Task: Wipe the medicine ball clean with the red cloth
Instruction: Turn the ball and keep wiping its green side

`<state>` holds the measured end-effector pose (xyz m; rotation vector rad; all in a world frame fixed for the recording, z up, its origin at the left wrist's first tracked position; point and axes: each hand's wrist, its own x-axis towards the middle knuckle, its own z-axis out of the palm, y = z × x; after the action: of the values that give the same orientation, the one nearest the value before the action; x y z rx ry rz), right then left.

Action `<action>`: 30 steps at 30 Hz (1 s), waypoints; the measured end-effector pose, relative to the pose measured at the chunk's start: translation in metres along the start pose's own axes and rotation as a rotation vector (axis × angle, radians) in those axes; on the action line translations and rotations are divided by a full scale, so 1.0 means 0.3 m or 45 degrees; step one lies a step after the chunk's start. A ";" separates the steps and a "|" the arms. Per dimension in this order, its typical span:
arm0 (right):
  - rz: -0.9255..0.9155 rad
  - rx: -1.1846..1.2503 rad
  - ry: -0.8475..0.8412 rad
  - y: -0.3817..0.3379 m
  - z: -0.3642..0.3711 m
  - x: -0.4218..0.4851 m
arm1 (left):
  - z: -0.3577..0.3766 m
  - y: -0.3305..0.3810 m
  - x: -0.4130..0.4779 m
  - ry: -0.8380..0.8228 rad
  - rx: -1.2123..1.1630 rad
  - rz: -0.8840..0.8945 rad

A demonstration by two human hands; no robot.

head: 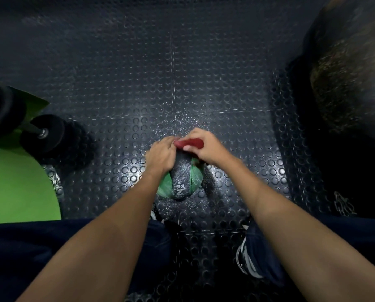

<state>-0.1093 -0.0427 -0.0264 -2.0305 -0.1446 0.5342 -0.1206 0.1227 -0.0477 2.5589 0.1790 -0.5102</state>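
The green-and-black textured medicine ball (181, 182) sits on the black studded rubber floor (204, 83), with open floor ahead of it. The right hand (204, 147) closes its grip on the bunched red cloth (191, 143) at the ball's far top. The left hand (160, 153) curls over the ball's upper left (fingertips hidden behind it). A black dumbbell (42, 134) on a bright green mat (18, 188) is cut off at the left edge. A large dark sphere (352, 73) blurs at the right.

You look down on a medicine ball (180, 182): white lettering on its black panel, upside down to you, appears to read "2 KG".
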 end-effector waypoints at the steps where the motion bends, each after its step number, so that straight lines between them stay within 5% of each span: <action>1: -0.025 -0.005 0.013 0.028 0.019 -0.018 | 0.003 -0.004 0.003 0.001 -0.011 0.008; 7: 0.384 -0.277 0.271 0.101 0.011 0.014 | 0.025 0.009 0.012 0.057 -0.064 -0.157; 13: 0.268 -0.260 0.462 0.055 -0.042 0.010 | -0.011 -0.019 0.035 -0.090 -0.125 -0.470; 16: 0.185 -0.151 0.412 0.027 -0.043 0.019 | -0.038 -0.028 0.027 -0.170 -0.031 -0.301; 19: 0.050 -0.244 0.337 -0.004 -0.022 0.039 | -0.005 -0.040 0.021 -0.120 -0.325 -0.111; 24: -0.001 -0.497 0.184 -0.056 0.040 0.042 | 0.040 0.026 -0.024 0.081 -0.402 -0.226; 30: -0.206 -0.306 -0.105 -0.035 -0.043 -0.029 | 0.059 0.022 0.001 0.093 -0.443 -0.348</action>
<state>-0.1102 -0.0504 -0.0093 -2.2057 -0.4370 0.5179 -0.1244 0.1080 -0.0587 2.2230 0.5958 -0.4410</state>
